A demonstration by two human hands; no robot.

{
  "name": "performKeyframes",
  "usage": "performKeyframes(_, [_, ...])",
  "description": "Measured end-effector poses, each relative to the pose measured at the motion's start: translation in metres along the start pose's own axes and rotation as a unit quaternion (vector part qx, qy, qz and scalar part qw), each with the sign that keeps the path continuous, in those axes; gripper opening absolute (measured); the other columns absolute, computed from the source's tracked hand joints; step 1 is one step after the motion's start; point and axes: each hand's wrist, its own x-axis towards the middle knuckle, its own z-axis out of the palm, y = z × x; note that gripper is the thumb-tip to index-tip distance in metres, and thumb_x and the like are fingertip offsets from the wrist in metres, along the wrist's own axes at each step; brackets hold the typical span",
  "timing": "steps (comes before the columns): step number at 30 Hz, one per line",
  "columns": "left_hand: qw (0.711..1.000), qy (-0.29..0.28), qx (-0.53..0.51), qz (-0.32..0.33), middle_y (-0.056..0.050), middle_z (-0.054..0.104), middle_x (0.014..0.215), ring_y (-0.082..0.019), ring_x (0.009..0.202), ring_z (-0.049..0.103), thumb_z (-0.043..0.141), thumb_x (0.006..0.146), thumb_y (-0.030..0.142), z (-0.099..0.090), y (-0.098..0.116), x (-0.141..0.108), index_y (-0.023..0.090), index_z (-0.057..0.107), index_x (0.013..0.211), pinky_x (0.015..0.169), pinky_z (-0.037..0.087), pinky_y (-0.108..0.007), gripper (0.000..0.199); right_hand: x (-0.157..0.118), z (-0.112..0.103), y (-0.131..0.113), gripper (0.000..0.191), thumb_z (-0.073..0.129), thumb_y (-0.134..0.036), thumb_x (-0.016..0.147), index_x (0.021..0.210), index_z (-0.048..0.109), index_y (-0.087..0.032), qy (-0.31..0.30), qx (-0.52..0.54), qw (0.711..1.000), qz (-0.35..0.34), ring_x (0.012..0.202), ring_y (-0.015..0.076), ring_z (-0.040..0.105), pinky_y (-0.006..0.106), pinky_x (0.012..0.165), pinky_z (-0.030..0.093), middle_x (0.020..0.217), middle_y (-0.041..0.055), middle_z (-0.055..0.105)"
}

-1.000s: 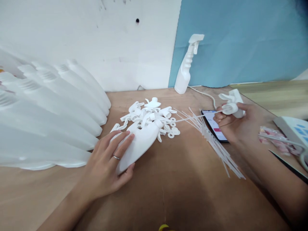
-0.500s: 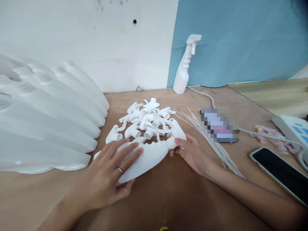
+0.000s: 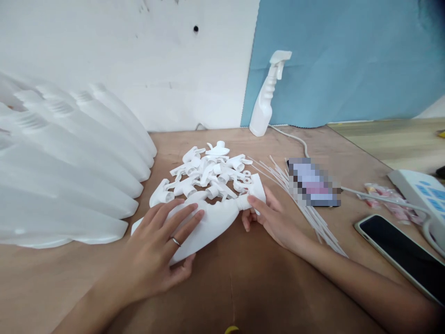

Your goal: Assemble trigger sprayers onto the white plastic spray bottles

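Observation:
A white spray bottle (image 3: pixel 212 221) lies on its side above the table's near middle, neck to the right. My left hand (image 3: pixel 162 236), wearing a ring, is wrapped over its body, thumb underneath. At the neck, my right hand (image 3: pixel 269 215) grips the white trigger spray head (image 3: pixel 255 188), which sits on the bottle's mouth. Thumb and fingers are closed round its collar; part of the head is hidden by them. Just behind the bottle is a pile of loose white trigger spray heads (image 3: pixel 208 171).
Several white bottles (image 3: pixel 69 171) stand in rows at left. A complete spray bottle (image 3: pixel 262 109) stands against the back wall. Thin white tubes (image 3: pixel 309 213), a blurred-out phone (image 3: pixel 314 183), another phone (image 3: pixel 399 250), small pink packets (image 3: pixel 392 202) and a white device with blue keys (image 3: pixel 422 190) lie at right.
The spray head has turned a little in my right hand, and my right fingers have shifted on it. My left hand stays on the bottle. The whole view has shifted slightly.

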Motion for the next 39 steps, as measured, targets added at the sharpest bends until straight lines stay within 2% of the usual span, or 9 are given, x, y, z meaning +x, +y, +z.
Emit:
performKeyframes(10, [1.000, -0.002, -0.014, 0.004, -0.014, 0.050, 0.148, -0.039, 0.137, 0.041, 0.061, 0.083, 0.024, -0.0008, -0.0016, 0.0000, 0.019, 0.035, 0.153, 0.107, 0.041, -0.060, 0.074, -0.0022, -0.0005, -0.0083, 0.040, 0.073, -0.028, 0.085, 0.116, 0.048, -0.023, -0.040, 0.004, 0.999, 0.006, 0.065, 0.0169, 0.063, 0.029, 0.055, 0.052, 0.079, 0.0007, 0.065])
performKeyframes(17, [1.000, 0.004, -0.024, 0.009, -0.012, 0.050, 0.148, -0.038, 0.138, 0.040, 0.062, 0.082, 0.022, -0.0007, -0.0004, -0.0006, 0.020, 0.037, 0.152, 0.108, 0.041, -0.059, 0.074, -0.0019, -0.0032, -0.0047, 0.038, 0.068, -0.040, 0.091, 0.117, 0.044, -0.024, -0.031, -0.032, 0.998, 0.036, 0.044, 0.0113, 0.056, 0.022, 0.038, 0.045, 0.068, -0.0046, 0.062])
performKeyframes(21, [1.000, 0.006, -0.022, 0.002, -0.013, 0.050, 0.148, -0.038, 0.138, 0.040, 0.062, 0.082, 0.022, -0.0003, -0.0003, -0.0012, 0.018, 0.037, 0.152, 0.108, 0.040, -0.059, 0.073, -0.0041, -0.0015, -0.0068, 0.052, 0.075, -0.035, 0.085, 0.122, 0.040, -0.024, -0.044, -0.023, 0.999, 0.013, 0.068, 0.0179, 0.068, 0.028, 0.050, 0.056, 0.084, 0.0008, 0.068])
performKeyframes(25, [1.000, 0.000, -0.021, 0.004, -0.013, 0.050, 0.148, -0.038, 0.139, 0.039, 0.062, 0.083, 0.023, -0.0004, -0.0011, -0.0015, 0.019, 0.038, 0.151, 0.108, 0.040, -0.060, 0.073, -0.0044, -0.0014, -0.0063, 0.045, 0.070, -0.035, 0.090, 0.123, 0.040, -0.024, -0.050, -0.058, 0.997, 0.008, 0.043, 0.0103, 0.057, 0.022, 0.039, 0.047, 0.072, -0.0041, 0.065])
performKeyframes(29, [1.000, 0.004, -0.022, 0.005, -0.013, 0.050, 0.148, -0.038, 0.138, 0.040, 0.062, 0.082, 0.022, -0.0004, -0.0018, -0.0019, 0.019, 0.037, 0.151, 0.109, 0.040, -0.059, 0.073, -0.0041, -0.0014, -0.0059, 0.052, 0.074, -0.036, 0.086, 0.123, 0.038, -0.025, -0.052, -0.044, 0.998, 0.005, 0.065, 0.0170, 0.069, 0.027, 0.049, 0.056, 0.083, -0.0002, 0.068])
performKeyframes(33, [1.000, 0.005, -0.026, 0.004, -0.012, 0.050, 0.148, -0.038, 0.138, 0.041, 0.062, 0.082, 0.022, -0.0005, -0.0010, -0.0015, 0.022, 0.035, 0.153, 0.108, 0.041, -0.059, 0.075, -0.0051, -0.0005, -0.0068, 0.048, 0.068, -0.042, 0.091, 0.124, 0.038, -0.024, -0.035, -0.076, 0.996, 0.024, 0.036, 0.0076, 0.051, 0.018, 0.032, 0.038, 0.069, -0.0050, 0.064])
performKeyframes(34, [1.000, 0.004, -0.027, 0.002, -0.012, 0.050, 0.148, -0.039, 0.138, 0.041, 0.062, 0.082, 0.022, -0.0005, -0.0008, -0.0013, 0.022, 0.035, 0.153, 0.108, 0.041, -0.060, 0.076, -0.0056, -0.0003, -0.0069, 0.048, 0.068, -0.043, 0.091, 0.124, 0.039, -0.024, -0.035, -0.078, 0.996, 0.021, 0.036, 0.0078, 0.051, 0.018, 0.032, 0.038, 0.069, -0.0049, 0.064])
performKeyframes(37, [1.000, 0.001, -0.028, -0.001, -0.013, 0.050, 0.148, -0.039, 0.138, 0.041, 0.062, 0.082, 0.022, -0.0003, -0.0003, -0.0008, 0.022, 0.035, 0.153, 0.108, 0.041, -0.060, 0.076, -0.0069, -0.0001, -0.0064, 0.048, 0.071, -0.040, 0.088, 0.121, 0.040, -0.024, -0.039, -0.071, 0.997, 0.007, 0.048, 0.0120, 0.061, 0.022, 0.041, 0.049, 0.072, -0.0036, 0.065])
performKeyframes(39, [1.000, 0.003, -0.031, 0.000, -0.013, 0.050, 0.147, -0.039, 0.137, 0.041, 0.062, 0.081, 0.022, -0.0001, -0.0002, -0.0008, 0.022, 0.035, 0.153, 0.108, 0.041, -0.060, 0.077, -0.0070, -0.0001, -0.0059, 0.047, 0.071, -0.041, 0.089, 0.121, 0.040, -0.024, -0.027, -0.079, 0.996, 0.016, 0.041, 0.0099, 0.055, 0.020, 0.037, 0.045, 0.068, -0.0056, 0.063])
